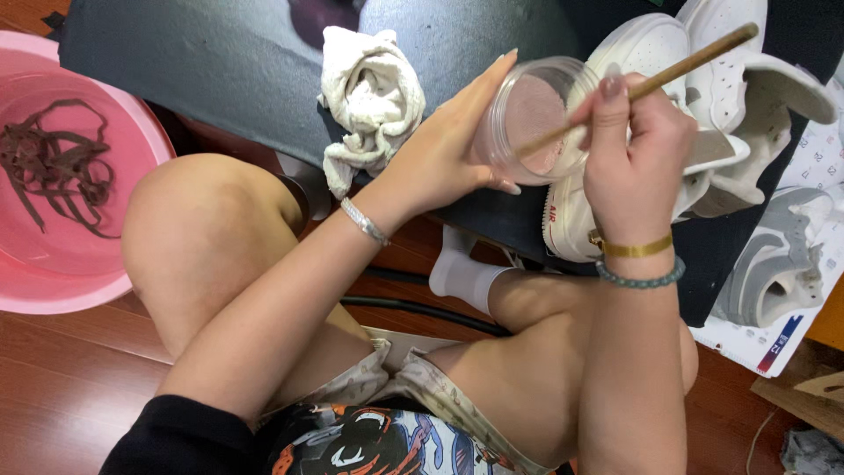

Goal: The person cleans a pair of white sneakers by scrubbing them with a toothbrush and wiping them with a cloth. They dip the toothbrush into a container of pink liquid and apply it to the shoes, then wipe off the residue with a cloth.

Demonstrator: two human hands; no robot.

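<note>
**Dipping the stick into a tilted jar**

Sitting at far left, a pink basin (132,132) holds a tangle of dark shoelaces (53,171) lying loose on its bottom. Next along, a crumpled off-white cloth (369,101) rests on the dark mat (220,62), within easy reach for wiping.

The left hand (444,149) is wrapped around a clear plastic jar (532,119), tipped on its side with the mouth facing the other hand; pinkish powder or paste shows inside. Keeping that wrap firm and the tilt shallow should, I judge, stop the contents sliding out.

The right hand (633,149) pinches a thin wooden stick (659,75) between thumb and fingers, its lower end inside the jar. A light hold near the middle looks best for control; its tip is hidden, so whether it carries a brush cannot be told.

Behind both hands lie white sneakers (703,53), laces out, close enough that any drip would land on them.
</note>
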